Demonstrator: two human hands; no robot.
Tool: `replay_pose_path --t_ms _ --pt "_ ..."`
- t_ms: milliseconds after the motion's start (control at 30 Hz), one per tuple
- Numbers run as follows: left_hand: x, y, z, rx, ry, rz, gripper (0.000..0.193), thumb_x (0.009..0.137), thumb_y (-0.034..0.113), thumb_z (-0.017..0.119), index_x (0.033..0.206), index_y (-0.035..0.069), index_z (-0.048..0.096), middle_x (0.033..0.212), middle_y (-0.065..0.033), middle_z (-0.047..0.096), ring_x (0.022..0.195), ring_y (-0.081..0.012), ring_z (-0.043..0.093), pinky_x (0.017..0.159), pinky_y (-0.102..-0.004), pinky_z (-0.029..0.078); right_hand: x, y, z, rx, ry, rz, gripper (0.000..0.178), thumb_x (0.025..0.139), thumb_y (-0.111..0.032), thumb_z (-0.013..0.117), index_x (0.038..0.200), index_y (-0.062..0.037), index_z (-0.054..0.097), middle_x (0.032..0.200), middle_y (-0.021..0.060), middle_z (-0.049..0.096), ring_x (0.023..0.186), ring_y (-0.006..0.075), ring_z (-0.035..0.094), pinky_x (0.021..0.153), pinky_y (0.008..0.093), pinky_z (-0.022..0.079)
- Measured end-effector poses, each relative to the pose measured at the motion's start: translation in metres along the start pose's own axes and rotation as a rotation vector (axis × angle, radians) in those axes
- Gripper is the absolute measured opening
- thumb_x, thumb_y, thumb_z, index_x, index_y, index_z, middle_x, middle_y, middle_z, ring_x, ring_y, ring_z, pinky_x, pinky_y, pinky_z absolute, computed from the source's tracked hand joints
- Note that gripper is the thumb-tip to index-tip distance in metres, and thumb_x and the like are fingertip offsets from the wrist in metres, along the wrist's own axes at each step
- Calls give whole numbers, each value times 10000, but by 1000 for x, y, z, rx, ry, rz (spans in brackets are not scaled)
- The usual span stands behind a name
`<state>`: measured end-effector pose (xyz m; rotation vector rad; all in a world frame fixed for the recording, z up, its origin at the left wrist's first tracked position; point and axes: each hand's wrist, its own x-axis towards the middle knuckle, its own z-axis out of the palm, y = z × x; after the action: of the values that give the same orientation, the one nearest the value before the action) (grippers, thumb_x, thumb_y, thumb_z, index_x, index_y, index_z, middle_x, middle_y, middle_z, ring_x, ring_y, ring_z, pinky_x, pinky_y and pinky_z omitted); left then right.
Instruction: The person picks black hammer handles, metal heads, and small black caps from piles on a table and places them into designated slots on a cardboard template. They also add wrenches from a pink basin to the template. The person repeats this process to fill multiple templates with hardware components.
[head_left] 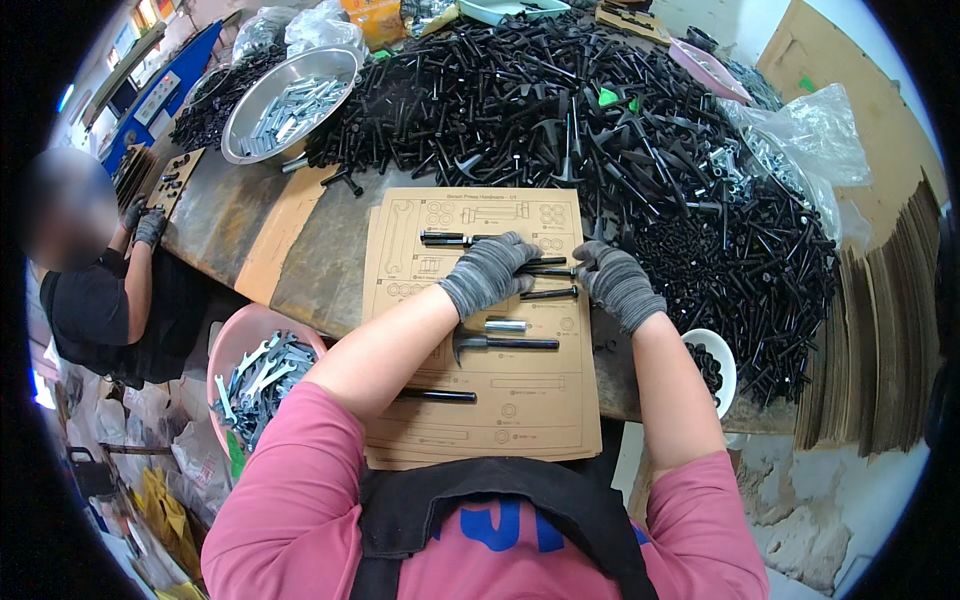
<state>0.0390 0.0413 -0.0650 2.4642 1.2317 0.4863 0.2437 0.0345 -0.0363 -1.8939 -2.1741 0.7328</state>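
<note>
Both my hands wear grey gloves and work over a printed cardboard sheet [540,425] on a stack of such sheets. My left hand [490,275] has its fingers closed around the near ends of black bolts [545,270] lying crosswise. At the sheet's right edge my right hand [618,287] is curled, its fingertips by the bolts' ends; what they pinch is hidden. Another black bolt [550,294] lies just below. Further black bolts [445,239] lie left of my left hand. Lower down are a silver tube [505,326], a black hammer-like tool [520,344] and a black rod [440,396].
A large heap of black bolts [450,100] covers the table's back and right. Around it stand a metal bowl [238,140] of silver parts, a pink basin [222,350] of wrenches and a white bowl [728,365]. Another person [110,290] works at left. Cardboard sheets [870,340] stand at right.
</note>
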Motion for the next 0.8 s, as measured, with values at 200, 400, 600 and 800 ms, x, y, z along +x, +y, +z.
replay_pose_path --t_ms 200,400,600,800 --pt "10 4 6 78 -71 -41 382 736 190 631 1088 68 549 919 -129 554 841 -284 560 778 -344 461 -2 7 9 106 45 -25 272 771 -154 574 1037 -94 563 940 152 609 864 282 586 765 354 466" --pt "-1 16 -5 -85 93 -172 351 730 216 650 1028 47 575 904 -122 552 820 -254 567 761 -337 462 -27 8 -14 260 215 -108 240 763 -95 566 1002 -79 568 907 124 617 844 248 593 763 324 466" --pt "-9 24 6 25 -151 68 211 741 157 612 937 80 598 868 -95 582 859 -276 546 777 -360 448 -50 13 -25 299 350 -111 265 749 -64 575 1014 -68 559 882 92 611 830 229 588 761 321 466" --pt "-8 16 12 49 -162 71 248 739 191 624 966 97 597 894 -100 570 880 -272 544 794 -358 444 -66 11 -33 371 383 -27 223 743 -91 603 965 -71 589 851 94 602 793 213 579 730 315 468"
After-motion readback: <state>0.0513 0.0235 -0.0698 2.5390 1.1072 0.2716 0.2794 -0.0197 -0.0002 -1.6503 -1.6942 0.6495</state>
